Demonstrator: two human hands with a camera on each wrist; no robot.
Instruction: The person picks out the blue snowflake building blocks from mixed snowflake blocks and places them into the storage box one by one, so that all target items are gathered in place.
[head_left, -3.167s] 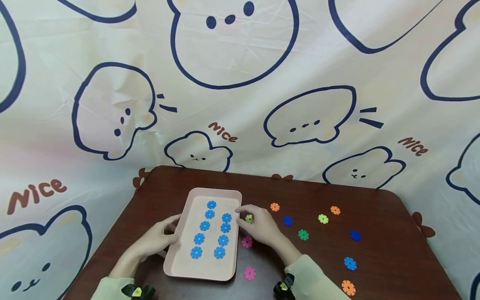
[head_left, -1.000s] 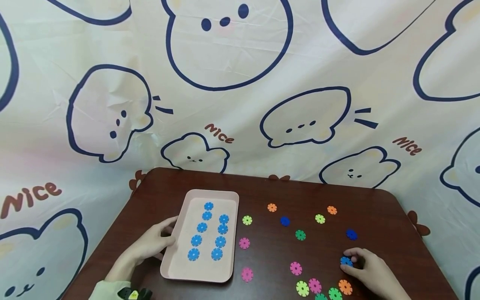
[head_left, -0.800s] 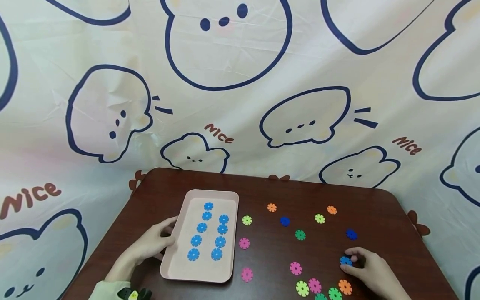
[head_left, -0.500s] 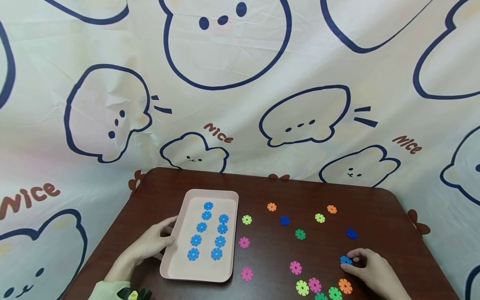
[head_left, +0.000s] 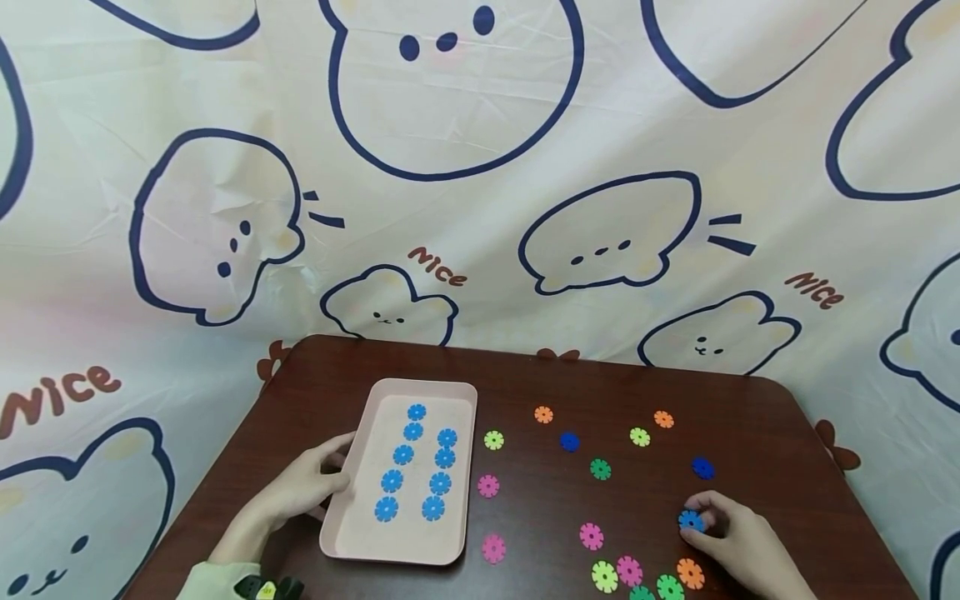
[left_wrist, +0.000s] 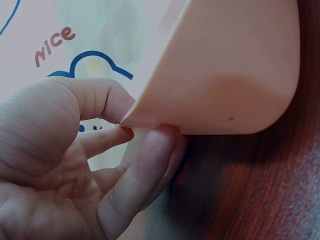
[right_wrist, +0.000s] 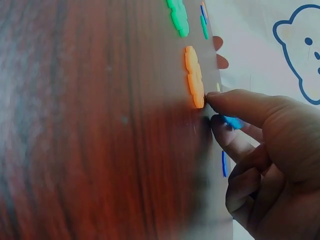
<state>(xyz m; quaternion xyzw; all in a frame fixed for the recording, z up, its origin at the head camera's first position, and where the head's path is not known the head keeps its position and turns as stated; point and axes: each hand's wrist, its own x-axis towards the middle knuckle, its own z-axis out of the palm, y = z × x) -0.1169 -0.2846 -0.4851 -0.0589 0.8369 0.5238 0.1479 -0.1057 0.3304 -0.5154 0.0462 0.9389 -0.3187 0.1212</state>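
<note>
My left hand (head_left: 300,485) holds the left rim of a pale pink tray (head_left: 397,542). In the left wrist view, thumb and fingers pinch the edge of the tray wall (left_wrist: 225,75). Two columns of light blue notched discs (head_left: 392,481) lie flat in the tray. At the right of the table, my right hand (head_left: 742,537) pinches another light blue notched disc (head_left: 689,520) between thumb and fingers. In the right wrist view that disc (right_wrist: 233,122) is mostly hidden behind the fingers, and an orange disc (right_wrist: 195,77) lies close to the fingertips.
Loose discs lie on the dark brown table (head_left: 540,517): pink (head_left: 493,549), yellow-green (head_left: 604,577), orange (head_left: 691,573), green (head_left: 601,469) and dark blue (head_left: 702,467). A patterned cloth (head_left: 480,208) hangs behind the table's far edge.
My right hand has moved from the tray's right rim to the light blue disc at the right. Over the last second it has barely moved. My left hand stays on the tray.
</note>
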